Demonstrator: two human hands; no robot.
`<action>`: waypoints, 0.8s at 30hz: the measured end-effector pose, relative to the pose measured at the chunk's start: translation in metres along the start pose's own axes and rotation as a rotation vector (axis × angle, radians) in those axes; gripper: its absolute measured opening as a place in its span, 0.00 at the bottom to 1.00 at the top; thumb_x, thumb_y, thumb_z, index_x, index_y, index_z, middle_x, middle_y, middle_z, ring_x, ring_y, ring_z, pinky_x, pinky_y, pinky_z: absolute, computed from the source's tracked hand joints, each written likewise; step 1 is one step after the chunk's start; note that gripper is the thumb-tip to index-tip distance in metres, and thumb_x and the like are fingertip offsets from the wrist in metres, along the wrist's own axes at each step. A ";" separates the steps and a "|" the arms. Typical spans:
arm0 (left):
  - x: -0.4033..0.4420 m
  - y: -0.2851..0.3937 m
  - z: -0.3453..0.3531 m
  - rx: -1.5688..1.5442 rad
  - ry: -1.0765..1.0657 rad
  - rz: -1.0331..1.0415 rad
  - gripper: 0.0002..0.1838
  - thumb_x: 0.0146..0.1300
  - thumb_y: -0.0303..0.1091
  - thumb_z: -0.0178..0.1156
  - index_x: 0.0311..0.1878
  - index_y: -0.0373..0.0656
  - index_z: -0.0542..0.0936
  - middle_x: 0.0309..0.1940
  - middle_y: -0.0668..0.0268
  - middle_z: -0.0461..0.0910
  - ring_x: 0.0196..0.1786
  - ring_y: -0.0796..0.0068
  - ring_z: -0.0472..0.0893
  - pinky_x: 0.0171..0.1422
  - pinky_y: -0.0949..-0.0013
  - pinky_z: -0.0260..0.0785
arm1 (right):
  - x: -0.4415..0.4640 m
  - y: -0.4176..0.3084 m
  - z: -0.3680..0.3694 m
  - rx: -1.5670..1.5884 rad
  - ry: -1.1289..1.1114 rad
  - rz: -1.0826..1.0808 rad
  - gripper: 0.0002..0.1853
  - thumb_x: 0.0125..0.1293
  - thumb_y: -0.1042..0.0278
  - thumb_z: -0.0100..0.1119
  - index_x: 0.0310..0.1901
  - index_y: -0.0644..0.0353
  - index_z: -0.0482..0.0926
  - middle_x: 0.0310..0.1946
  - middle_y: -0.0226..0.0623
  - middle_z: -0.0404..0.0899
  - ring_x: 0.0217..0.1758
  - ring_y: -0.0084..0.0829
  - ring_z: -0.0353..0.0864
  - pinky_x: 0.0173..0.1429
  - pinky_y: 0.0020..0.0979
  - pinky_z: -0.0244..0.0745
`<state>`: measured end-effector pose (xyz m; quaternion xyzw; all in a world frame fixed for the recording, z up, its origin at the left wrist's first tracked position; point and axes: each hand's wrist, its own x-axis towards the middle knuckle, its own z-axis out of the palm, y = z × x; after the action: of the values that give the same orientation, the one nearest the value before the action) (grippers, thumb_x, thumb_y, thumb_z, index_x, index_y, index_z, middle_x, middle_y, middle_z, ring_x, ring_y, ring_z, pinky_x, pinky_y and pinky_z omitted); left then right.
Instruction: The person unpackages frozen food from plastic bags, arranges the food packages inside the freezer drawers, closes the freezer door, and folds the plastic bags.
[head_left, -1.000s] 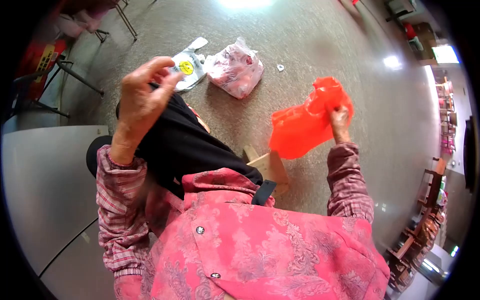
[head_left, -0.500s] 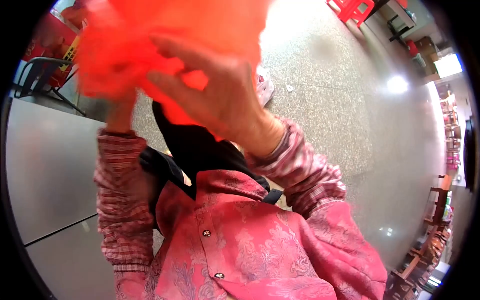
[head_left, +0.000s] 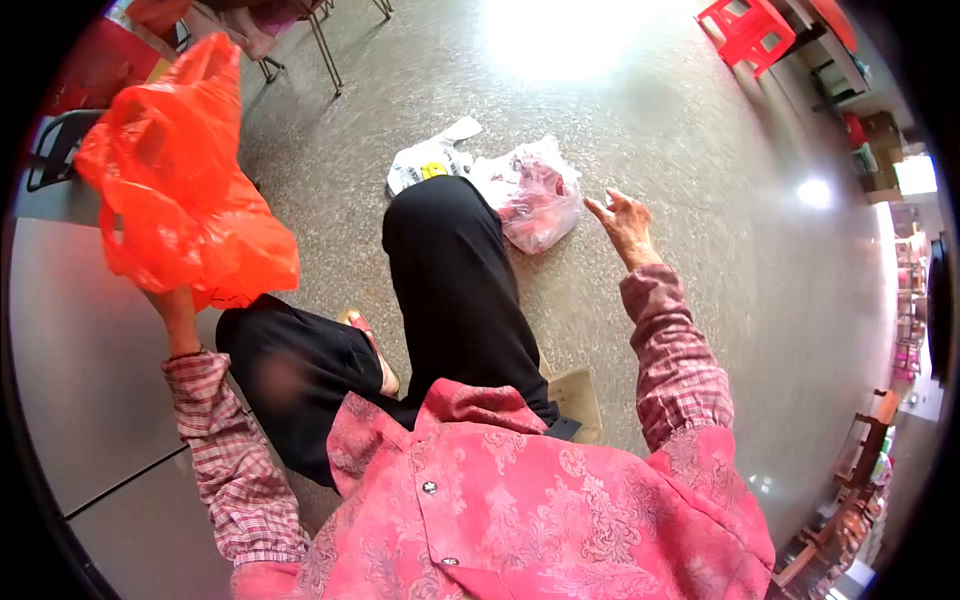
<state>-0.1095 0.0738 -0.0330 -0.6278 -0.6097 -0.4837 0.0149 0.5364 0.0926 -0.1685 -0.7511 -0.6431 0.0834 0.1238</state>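
A crumpled, translucent red plastic bag (head_left: 205, 215) is held up at the left, its handles pointing upward. My left hand (head_left: 175, 312) is at its lower edge and grips it, though the bag hides most of the fingers. My right hand (head_left: 628, 228) reaches out over the floor with bent fingers partly apart, holding nothing. Nearest to it is a clear, whitish plastic bag (head_left: 545, 195) with reddish contents, on the floor beyond my knee. A white plastic bag (head_left: 435, 155) with a yellow mark lies beside that one, partly behind the knee.
At the left stands a grey flat-topped surface (head_left: 75, 370), with a dark chair (head_left: 60, 150) beyond it. A red plastic stool (head_left: 748, 35) stands far right. Wooden furniture (head_left: 850, 480) lines the right side. Part of another person shows at upper left.
The red bag has moved left and down, away from the middle. My right hand has come off it and swung right, toward the bags on the floor, which now show fully.
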 end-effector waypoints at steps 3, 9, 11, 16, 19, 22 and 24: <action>-0.020 -0.019 -0.003 0.223 -0.121 0.037 0.30 0.49 0.32 0.68 0.57 0.39 0.69 0.55 0.55 0.71 0.57 0.61 0.72 0.58 0.60 0.67 | 0.024 -0.012 0.016 0.019 -0.083 0.015 0.33 0.52 0.33 0.58 0.43 0.60 0.81 0.30 0.45 0.82 0.37 0.46 0.82 0.42 0.41 0.75; -0.049 -0.003 -0.008 -0.890 0.026 -0.460 0.34 0.57 0.40 0.67 0.64 0.41 0.64 0.61 0.64 0.67 0.61 0.69 0.68 0.67 0.62 0.62 | 0.053 0.016 0.082 -0.077 -0.064 -0.135 0.24 0.61 0.48 0.50 0.29 0.65 0.81 0.25 0.52 0.78 0.30 0.50 0.78 0.36 0.43 0.70; -0.032 0.021 0.000 -0.873 -0.053 -0.535 0.30 0.58 0.38 0.66 0.62 0.41 0.67 0.57 0.67 0.71 0.58 0.71 0.71 0.65 0.64 0.64 | 0.046 0.014 0.077 0.057 -0.019 -0.071 0.22 0.60 0.50 0.52 0.28 0.66 0.80 0.25 0.52 0.79 0.29 0.49 0.79 0.34 0.43 0.70; -0.023 0.037 0.019 -1.022 -0.081 -0.728 0.23 0.61 0.30 0.60 0.59 0.41 0.69 0.56 0.66 0.72 0.58 0.72 0.72 0.64 0.66 0.65 | 0.044 -0.024 0.024 0.185 -0.040 -0.018 0.22 0.59 0.47 0.58 0.41 0.61 0.81 0.29 0.47 0.82 0.33 0.40 0.82 0.39 0.36 0.73; -0.009 0.032 0.043 -1.251 -0.070 -0.726 0.20 0.64 0.31 0.56 0.59 0.40 0.69 0.57 0.65 0.72 0.59 0.71 0.72 0.63 0.65 0.65 | 0.042 -0.099 -0.029 0.510 0.085 -0.055 0.26 0.61 0.47 0.60 0.54 0.58 0.77 0.34 0.40 0.84 0.36 0.30 0.83 0.39 0.31 0.75; 0.036 0.076 0.075 -1.274 0.001 -0.622 0.20 0.66 0.32 0.51 0.60 0.38 0.68 0.58 0.62 0.72 0.60 0.66 0.72 0.64 0.60 0.65 | 0.034 -0.188 -0.070 1.029 -0.070 -0.181 0.20 0.62 0.69 0.62 0.56 0.60 0.75 0.36 0.35 0.84 0.37 0.18 0.80 0.36 0.20 0.76; 0.065 0.128 0.090 -1.289 -0.121 -0.563 0.20 0.67 0.34 0.51 0.60 0.39 0.68 0.58 0.61 0.72 0.60 0.65 0.72 0.64 0.60 0.65 | 0.018 -0.239 -0.108 0.888 0.077 -0.477 0.28 0.54 0.67 0.69 0.58 0.58 0.74 0.37 0.37 0.83 0.41 0.22 0.81 0.42 0.25 0.78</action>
<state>0.0301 0.1450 0.0331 -0.3557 -0.3408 -0.6982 -0.5194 0.3435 0.1360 0.0051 -0.4606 -0.6942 0.2907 0.4706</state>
